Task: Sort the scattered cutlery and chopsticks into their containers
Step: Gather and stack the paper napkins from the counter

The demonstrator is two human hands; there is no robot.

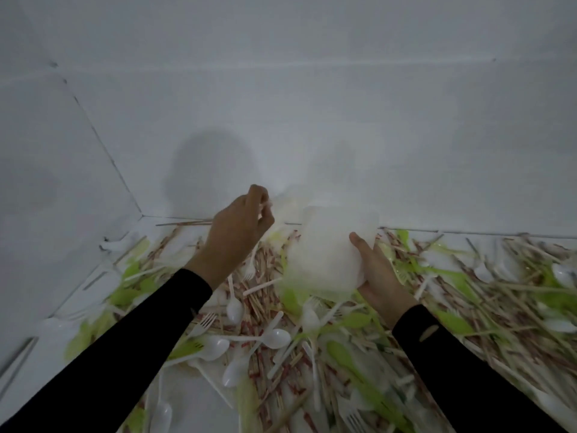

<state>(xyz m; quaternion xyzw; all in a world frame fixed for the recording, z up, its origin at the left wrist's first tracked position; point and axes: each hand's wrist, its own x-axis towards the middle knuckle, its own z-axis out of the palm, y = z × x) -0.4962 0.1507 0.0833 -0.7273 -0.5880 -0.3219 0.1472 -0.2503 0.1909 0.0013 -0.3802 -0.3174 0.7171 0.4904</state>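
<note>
My right hand [377, 273] grips a translucent white plastic container [327, 248] from its right side, holding it tilted above the pile. My left hand [240, 226] is raised just left of the container's mouth and pinches a thin white utensil [270, 204] between thumb and fingers; the utensil is blurred, so its type is unclear. Below both hands lies a dense scatter of white plastic spoons [274, 337], white forks [203, 323], green utensils [343, 354] and wooden chopsticks [512, 289] with red-printed wrappers.
White walls [281, 104] close the area at the back and left, meeting in a corner [142, 215]. The cutlery pile spreads across the white surface [193, 401] from the left wall to the right frame edge.
</note>
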